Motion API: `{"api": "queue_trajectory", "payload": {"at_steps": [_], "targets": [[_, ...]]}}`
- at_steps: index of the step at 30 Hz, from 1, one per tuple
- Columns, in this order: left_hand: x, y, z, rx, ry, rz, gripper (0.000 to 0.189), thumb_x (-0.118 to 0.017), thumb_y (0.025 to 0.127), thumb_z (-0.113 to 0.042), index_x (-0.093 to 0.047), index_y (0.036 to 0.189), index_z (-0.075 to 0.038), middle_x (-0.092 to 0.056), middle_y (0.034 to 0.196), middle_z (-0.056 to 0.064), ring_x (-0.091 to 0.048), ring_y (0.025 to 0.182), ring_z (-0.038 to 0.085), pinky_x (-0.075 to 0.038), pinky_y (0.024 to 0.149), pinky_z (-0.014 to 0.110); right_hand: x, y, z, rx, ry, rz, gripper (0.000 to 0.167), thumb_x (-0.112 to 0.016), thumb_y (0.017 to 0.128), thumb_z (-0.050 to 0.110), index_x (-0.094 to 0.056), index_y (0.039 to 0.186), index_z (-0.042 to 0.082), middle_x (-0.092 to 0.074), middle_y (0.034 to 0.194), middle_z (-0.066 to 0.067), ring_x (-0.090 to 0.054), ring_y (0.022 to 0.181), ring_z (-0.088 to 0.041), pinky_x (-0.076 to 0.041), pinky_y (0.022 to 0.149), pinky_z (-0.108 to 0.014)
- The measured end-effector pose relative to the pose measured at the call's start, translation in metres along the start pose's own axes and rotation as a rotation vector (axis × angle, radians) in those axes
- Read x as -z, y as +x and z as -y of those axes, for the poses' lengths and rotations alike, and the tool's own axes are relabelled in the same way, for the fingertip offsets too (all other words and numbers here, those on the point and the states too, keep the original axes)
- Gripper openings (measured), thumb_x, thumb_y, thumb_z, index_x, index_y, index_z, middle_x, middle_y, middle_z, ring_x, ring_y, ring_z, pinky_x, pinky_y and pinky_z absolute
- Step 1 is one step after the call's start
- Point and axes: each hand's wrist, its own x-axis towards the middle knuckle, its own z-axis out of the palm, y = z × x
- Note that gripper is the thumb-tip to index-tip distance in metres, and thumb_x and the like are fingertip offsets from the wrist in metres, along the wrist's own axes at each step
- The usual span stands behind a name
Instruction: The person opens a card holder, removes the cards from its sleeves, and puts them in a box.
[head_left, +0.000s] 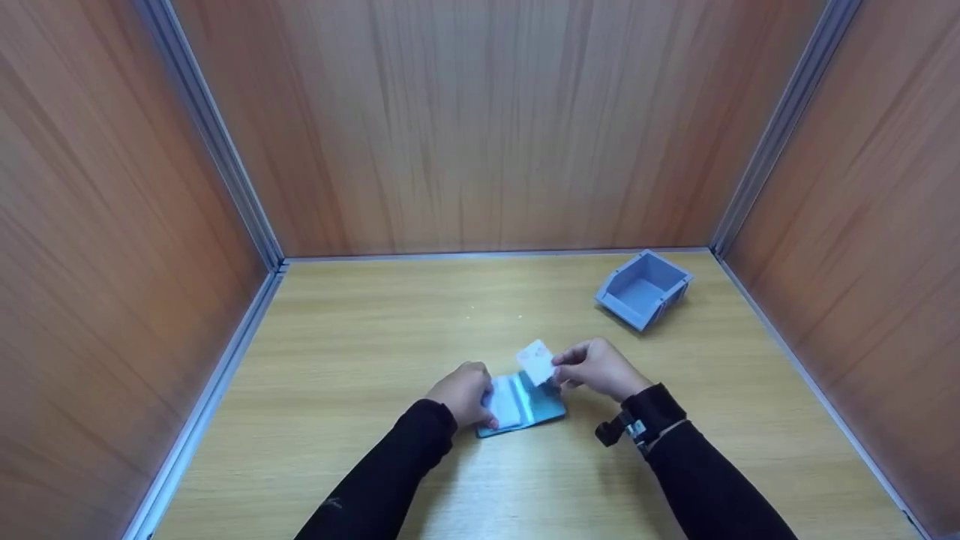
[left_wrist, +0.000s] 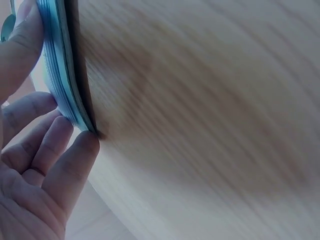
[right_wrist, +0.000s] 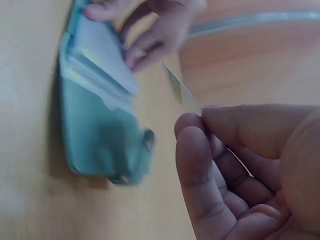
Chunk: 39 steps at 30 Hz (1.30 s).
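A teal card holder point(head_left: 544, 405) lies opened out on the table, with whitish card sleeves point(right_wrist: 100, 55) stacked on its left half and a snap strap point(right_wrist: 145, 152) at its other end. My left hand point(head_left: 463, 395) grips the left edge, thumb on the sleeves, fingers at the outer side; the left wrist view shows the layered edge point(left_wrist: 62, 65) between thumb and fingers. Above the right half, my right hand point(head_left: 600, 367) pinches a white card point(head_left: 535, 361) by its edge between thumb and fingers. Seen edge-on in the right wrist view, the card point(right_wrist: 181, 90) is apart from the holder.
A grey-blue open plastic bin point(head_left: 643, 291) stands at the back right of the wooden table point(head_left: 360, 330). Wood-grain panels point(head_left: 495, 127) with metal frame rails point(head_left: 217, 135) enclose the table at the back and both sides.
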Motion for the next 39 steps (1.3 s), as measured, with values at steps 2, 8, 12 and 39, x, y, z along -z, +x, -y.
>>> {"api": "queue_trajectory", "payload": {"at_steps": [2, 8, 12, 39], "targets": [[0.0, -0.001, 0.0, 0.006, -0.001, 0.0, 0.052, -0.107, 0.076, -0.038, -0.061, 0.066, -0.015, -0.056, 0.094, -0.005, -0.048, 0.087, 0.014, -0.047, 0.081, 0.031, 0.009, 0.003, -0.002, -0.007, 0.053, -0.051, 0.025, -0.081, 0.103, 0.007, -0.082, 0.127, 0.002, -0.084, 0.119, -0.015, -0.081, 0.101, -0.02, -0.068, 0.092, -0.033], [0.0, -0.001, -0.001, 0.004, 0.013, -0.009, 0.049, -0.107, 0.076, -0.038, -0.065, 0.068, -0.014, -0.056, 0.092, -0.005, -0.047, 0.087, 0.014, -0.048, 0.081, 0.031, 0.04, 0.017, -0.018, 0.016, 0.199, -0.25, 0.033, -0.081, 0.103, 0.006, -0.078, 0.134, -0.006, -0.084, 0.122, -0.017, -0.082, 0.093, -0.015, -0.067, 0.086, -0.025], [-0.002, -0.002, -0.001, -0.009, 0.03, -0.025, 0.046, -0.107, 0.075, -0.041, -0.07, 0.072, -0.013, -0.06, 0.094, -0.004, -0.048, 0.088, 0.013, -0.053, 0.084, 0.033, 0.06, 0.026, -0.033, 0.008, 0.268, -0.364, 0.036, -0.079, 0.105, 0.005, -0.075, 0.139, -0.008, -0.084, 0.115, -0.011, -0.08, 0.085, -0.007, -0.066, 0.082, -0.021], [-0.002, -0.012, -0.008, -0.002, -0.009, -0.002, 0.043, -0.107, 0.077, -0.04, -0.081, 0.091, -0.008, -0.067, 0.102, -0.002, -0.052, 0.093, 0.013, -0.057, 0.091, 0.034, 0.081, 0.039, -0.056, -0.14, 0.787, -0.577, 0.053, -0.066, 0.114, 0.015, -0.056, 0.164, 0.0, -0.082, 0.111, 0.002, -0.077, 0.1, -0.006, -0.064, 0.096, -0.021]]}}
